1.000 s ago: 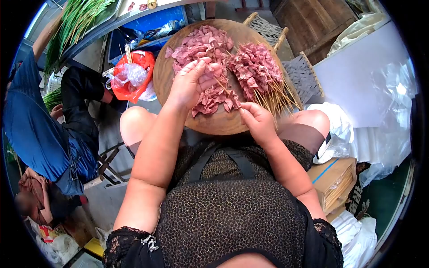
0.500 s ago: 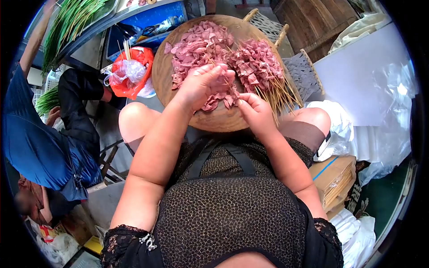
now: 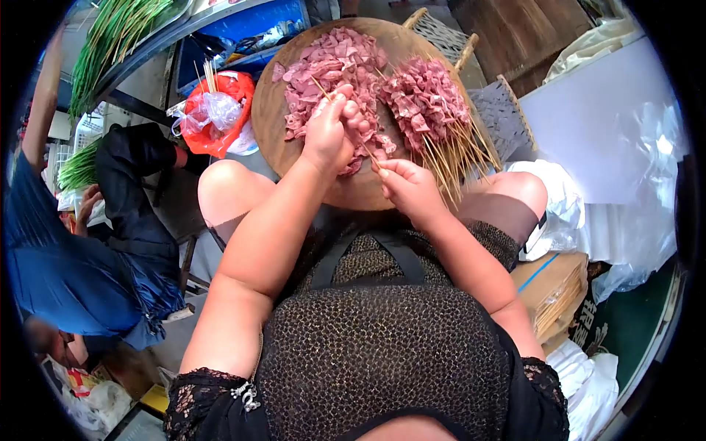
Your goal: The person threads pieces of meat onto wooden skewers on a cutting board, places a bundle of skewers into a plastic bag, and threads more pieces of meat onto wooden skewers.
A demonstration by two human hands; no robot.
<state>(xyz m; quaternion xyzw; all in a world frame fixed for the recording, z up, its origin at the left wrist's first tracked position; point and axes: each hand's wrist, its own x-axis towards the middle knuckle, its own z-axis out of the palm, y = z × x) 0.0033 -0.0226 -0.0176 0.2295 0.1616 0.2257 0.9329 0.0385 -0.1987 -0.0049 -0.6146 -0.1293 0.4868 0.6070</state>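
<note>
One stick, held at two points

The left hand curls around the stick; the right hand pinches its lower end, apparently to steady it. At upper centre, one round wooden board carries loose meat pieces and, right of them, one skewered bundle, bare stick ends together, probably for gripping. Overlap prevents counting either.
</note>
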